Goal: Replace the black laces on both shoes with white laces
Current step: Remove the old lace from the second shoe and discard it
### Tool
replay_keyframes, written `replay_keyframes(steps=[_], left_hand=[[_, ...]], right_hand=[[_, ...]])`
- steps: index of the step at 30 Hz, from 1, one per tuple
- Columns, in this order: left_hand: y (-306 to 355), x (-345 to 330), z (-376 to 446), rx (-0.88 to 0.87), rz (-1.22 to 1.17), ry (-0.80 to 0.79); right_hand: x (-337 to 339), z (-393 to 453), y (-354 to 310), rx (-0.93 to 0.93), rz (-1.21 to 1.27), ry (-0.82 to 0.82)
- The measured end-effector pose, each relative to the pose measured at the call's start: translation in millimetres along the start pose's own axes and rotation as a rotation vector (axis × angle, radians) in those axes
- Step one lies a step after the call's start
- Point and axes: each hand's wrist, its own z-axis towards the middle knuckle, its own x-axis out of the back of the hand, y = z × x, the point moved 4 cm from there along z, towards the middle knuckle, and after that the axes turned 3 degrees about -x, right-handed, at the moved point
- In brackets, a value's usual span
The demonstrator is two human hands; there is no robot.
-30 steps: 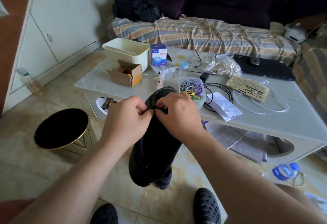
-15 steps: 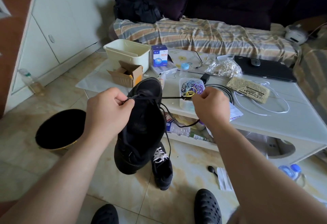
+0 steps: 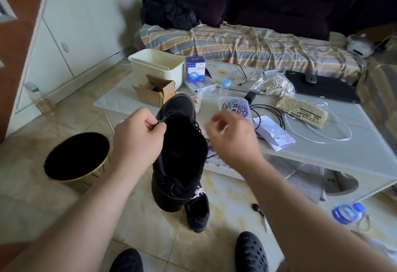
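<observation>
My left hand (image 3: 137, 140) pinches the left lacing edge of a black shoe (image 3: 180, 158), held upright in front of me with its toe up. A loose black lace (image 3: 209, 153) hangs off the shoe's right side. To the right of the shoe, my right hand (image 3: 234, 140) is blurred, its fingers loosely curled, and I see nothing in it. The second black shoe (image 3: 197, 213) stands on the floor behind the held one, with a white lace (image 3: 198, 192) in it. Another white lace (image 3: 322, 136) lies looped on the table.
The low white table (image 3: 343, 155) carries a tub of coloured bands (image 3: 236, 106), black cables, a cardboard box (image 3: 154, 93), a cream bin (image 3: 156, 65) and a laptop (image 3: 322, 87). On the floor stand a black bin (image 3: 77, 155) at left and a water bottle (image 3: 348, 213) at right.
My right hand had pulled the black lace out to the right; it has now come back toward the shoe without the taut lace. The shoe stays in my left hand.
</observation>
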Motion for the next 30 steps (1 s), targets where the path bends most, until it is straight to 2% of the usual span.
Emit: replay_keyframes(steps=[1,3,7,10,12,16,20,24,26,27,28,30], left_hand=[[1,-3,-2,-0.014,-0.014,-0.002],[5,-9,-5,-0.018,-0.040,-0.017],[9,-17,-14,-0.005,-0.033,-0.087],[10,-23,-17,-0.006,0.001,-0.190],[10,-25,-13,-0.098,0.060,-0.200],[19,-27,-3,-0.366,0.158,-0.063],[20,-25,4,-0.447,0.215,-0.004],[24,-30,0,-0.564,0.204,-0.032],[23,-30,-4,-0.549,0.068,-0.100],[21,-30,-4,-0.480,-0.076,-0.155],[19,-27,-2,-0.353,-0.300,-0.216],[20,-19,-1,-0.055,-0.895,-0.305]], right_hand=[[-11,-7,-8,0.028,-0.016,-0.063],[-26,-13,-8,-0.039,-0.045,-0.169],[-21,-4,12,-0.171,0.029,-0.130],[-16,-2,9,-0.154,0.085,-0.084],[-17,-7,2,-0.118,0.086,-0.070],[-21,-14,-9,-0.028,0.060,-0.053],[-20,-14,-10,-0.010,0.080,-0.042],[-23,-11,-9,0.054,0.062,-0.065],[-26,-9,-9,0.097,0.025,-0.069],[-25,-7,-7,0.095,0.023,-0.068],[-23,-3,-4,0.065,0.033,-0.067],[-16,5,6,-0.033,0.072,-0.071]])
